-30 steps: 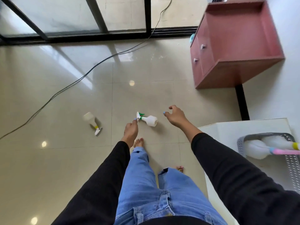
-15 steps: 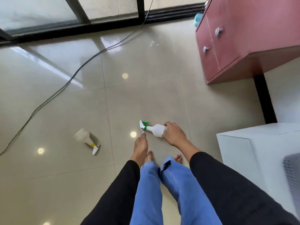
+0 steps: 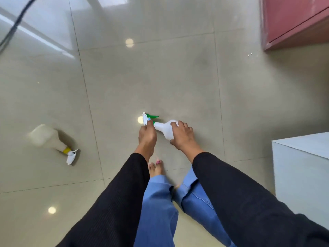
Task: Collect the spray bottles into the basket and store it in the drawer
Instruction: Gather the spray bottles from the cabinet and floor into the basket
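Observation:
A white spray bottle with a green trigger (image 3: 164, 128) lies on its side on the tiled floor in front of my feet. My right hand (image 3: 182, 137) wraps over its round body. My left hand (image 3: 147, 135) pinches its white nozzle head between fingertips. A second spray bottle (image 3: 47, 138), cream with a yellow collar and white nozzle, lies on the floor to the left, well apart from both hands. The basket is out of view.
A red drawer cabinet (image 3: 295, 20) stands at the top right. A white box-like table (image 3: 302, 168) is at the right edge. A black cable (image 3: 12, 31) runs across the floor at the top left. My bare feet (image 3: 156, 168) are just behind the hands.
I have bent lower and the view has closed in on the floor. My right hand came down onto the bottle's body and my left hand closed on its nozzle.

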